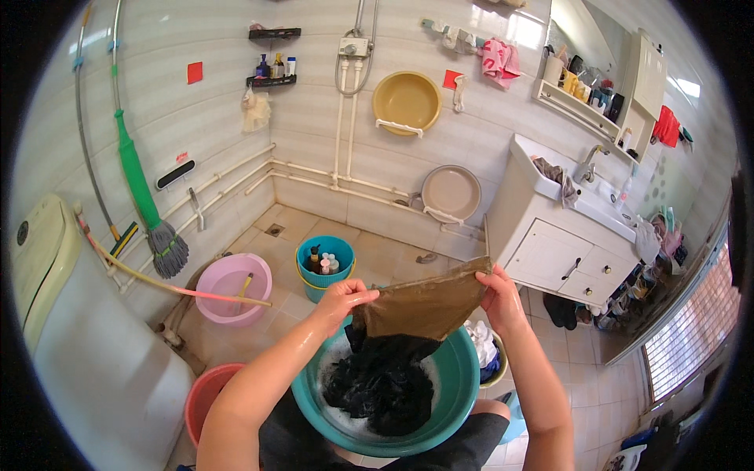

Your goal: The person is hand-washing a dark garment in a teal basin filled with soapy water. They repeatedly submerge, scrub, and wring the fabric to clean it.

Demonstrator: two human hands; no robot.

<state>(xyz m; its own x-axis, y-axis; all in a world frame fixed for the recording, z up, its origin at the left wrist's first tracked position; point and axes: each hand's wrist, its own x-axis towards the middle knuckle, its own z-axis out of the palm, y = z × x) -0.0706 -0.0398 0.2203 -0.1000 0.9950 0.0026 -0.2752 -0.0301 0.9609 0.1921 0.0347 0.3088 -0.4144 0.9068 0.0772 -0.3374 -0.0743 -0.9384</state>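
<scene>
A wet brown cloth [420, 306] is stretched out between my two hands above a teal basin [463, 377]. My left hand [349, 301] pinches its left upper corner, and my right hand [499, 292] grips the right upper corner. The lower edge of the cloth hangs down to dark, soaked fabric [381, 392] lying in sudsy water in the basin. Whether the brown piece and the dark fabric are one garment, I cannot tell. The basin stands between my knees.
Ahead stands a blue bucket [304, 267] holding bottles. To its left is a pink basin [203, 302] with a hose [181, 290] across it. A red basin [196, 408] sits near my left arm. Right of the teal basin, a container holds white and blue clothes [483, 345]. A white sink cabinet [542, 243] stands beyond.
</scene>
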